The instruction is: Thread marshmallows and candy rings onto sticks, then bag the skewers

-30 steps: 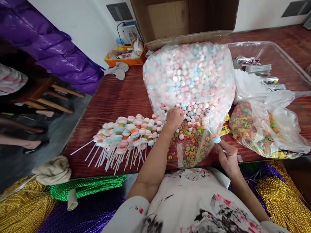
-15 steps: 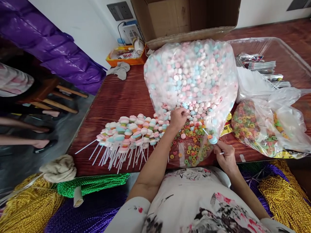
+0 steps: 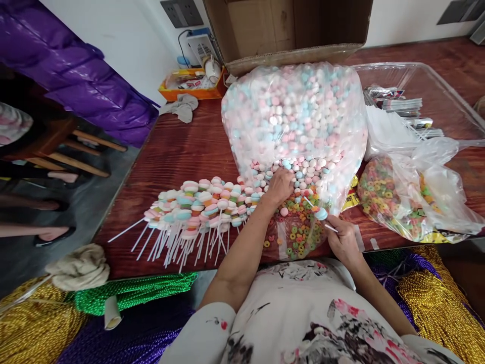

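Note:
In my right hand is a white lollipop stick, with a blue-and-white marshmallow and an orange gummy ring threaded on it. The stick tilts up to the left, its bare tip pointing at the loose candy. My left hand reaches into the mouth of a big clear bag of marshmallows, its fingers curled down among the pieces; what they pinch is hidden. Below it lie loose gummy rings on clear plastic. To the left is a heap of finished-looking marshmallow skewers, sticks toward me.
A knotted bag of gummy rings lies at right, near a clear plastic tray with packets and white sticks. An open cardboard box stands behind. An orange bin and a cloth are back left. Bead strands hang below the table edge.
My right hand has moved a little left with the stick, closer to the loose candy. My left hand has turned down, its fingers lower among the marshmallows. The view has shifted slightly.

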`<state>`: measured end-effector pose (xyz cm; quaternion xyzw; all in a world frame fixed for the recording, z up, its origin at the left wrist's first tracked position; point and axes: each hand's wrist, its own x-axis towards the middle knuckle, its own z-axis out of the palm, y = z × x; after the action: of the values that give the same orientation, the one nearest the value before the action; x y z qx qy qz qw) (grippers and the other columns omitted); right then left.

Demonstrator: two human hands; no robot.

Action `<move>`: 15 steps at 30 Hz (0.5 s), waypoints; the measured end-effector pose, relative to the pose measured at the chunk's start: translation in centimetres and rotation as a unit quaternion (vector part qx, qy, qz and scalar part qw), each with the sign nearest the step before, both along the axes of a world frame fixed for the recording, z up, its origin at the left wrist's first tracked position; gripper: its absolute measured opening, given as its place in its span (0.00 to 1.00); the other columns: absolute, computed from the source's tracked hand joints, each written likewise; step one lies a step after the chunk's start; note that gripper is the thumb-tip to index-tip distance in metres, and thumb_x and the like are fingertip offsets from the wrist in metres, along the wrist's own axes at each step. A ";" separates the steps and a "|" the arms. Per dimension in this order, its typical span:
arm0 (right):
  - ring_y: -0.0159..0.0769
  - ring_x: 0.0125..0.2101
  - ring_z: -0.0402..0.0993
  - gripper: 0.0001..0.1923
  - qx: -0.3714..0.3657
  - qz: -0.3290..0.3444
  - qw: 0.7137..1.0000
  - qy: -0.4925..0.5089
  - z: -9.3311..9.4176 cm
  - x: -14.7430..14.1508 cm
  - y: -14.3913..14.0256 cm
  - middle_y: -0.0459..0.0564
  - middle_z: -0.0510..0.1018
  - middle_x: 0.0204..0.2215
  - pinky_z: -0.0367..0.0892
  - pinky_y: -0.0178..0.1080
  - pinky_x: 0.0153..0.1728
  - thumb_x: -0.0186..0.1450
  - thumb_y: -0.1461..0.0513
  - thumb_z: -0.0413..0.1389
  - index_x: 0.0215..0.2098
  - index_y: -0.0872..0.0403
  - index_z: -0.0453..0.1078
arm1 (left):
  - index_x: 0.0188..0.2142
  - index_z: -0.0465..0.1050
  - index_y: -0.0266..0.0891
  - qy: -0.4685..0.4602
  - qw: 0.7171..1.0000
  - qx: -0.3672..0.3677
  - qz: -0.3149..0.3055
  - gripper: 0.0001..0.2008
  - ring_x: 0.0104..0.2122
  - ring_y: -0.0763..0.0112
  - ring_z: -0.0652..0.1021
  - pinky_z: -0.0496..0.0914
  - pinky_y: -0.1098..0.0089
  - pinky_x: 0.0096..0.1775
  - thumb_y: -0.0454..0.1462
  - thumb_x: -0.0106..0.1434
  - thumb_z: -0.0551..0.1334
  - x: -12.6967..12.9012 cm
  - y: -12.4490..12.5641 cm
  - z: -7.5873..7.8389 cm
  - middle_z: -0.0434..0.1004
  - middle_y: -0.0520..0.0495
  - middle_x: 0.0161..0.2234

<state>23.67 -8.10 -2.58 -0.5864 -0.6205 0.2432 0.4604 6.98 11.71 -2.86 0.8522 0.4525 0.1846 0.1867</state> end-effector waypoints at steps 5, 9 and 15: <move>0.29 0.21 0.60 0.15 -0.014 0.027 1.000 0.001 1.1 -0.3 0.6 0.43 0.66 0.20 0.57 0.33 0.24 0.72 0.60 0.49 0.30 0.55 0.72 | 0.46 0.80 0.39 -0.378 0.903 -0.181 0.094 0.17 0.31 0.68 0.78 0.75 0.66 0.35 0.39 0.56 0.69 -1.8 -4.7 2.2 0.81 0.47 0.35; 0.29 0.21 0.59 0.13 -0.010 0.070 0.997 0.008 1.9 -1.2 0.4 0.42 0.65 0.20 0.57 0.33 0.25 0.72 0.61 0.49 0.34 0.55 0.73 | 0.39 0.83 0.40 -0.554 0.748 -0.341 0.131 0.19 0.25 0.72 0.79 0.76 0.70 0.29 0.40 0.46 0.77 -3.6 -8.9 3.8 0.83 0.49 0.33; 0.28 0.20 0.56 0.15 -0.021 0.080 0.996 -0.020 2.0 -2.6 0.2 0.42 0.63 0.19 0.52 0.34 0.23 0.72 0.62 0.49 0.27 0.54 0.68 | 0.37 0.83 0.43 -0.607 0.727 -0.295 0.129 0.17 0.29 0.71 0.81 0.79 0.68 0.32 0.40 0.45 0.78 -4.1 -10.9 2.6 0.84 0.50 0.37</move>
<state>21.02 -7.87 -0.54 -0.5490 -0.6691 0.2807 0.4149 2.92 0.78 -0.28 0.3938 0.3803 0.5417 0.6378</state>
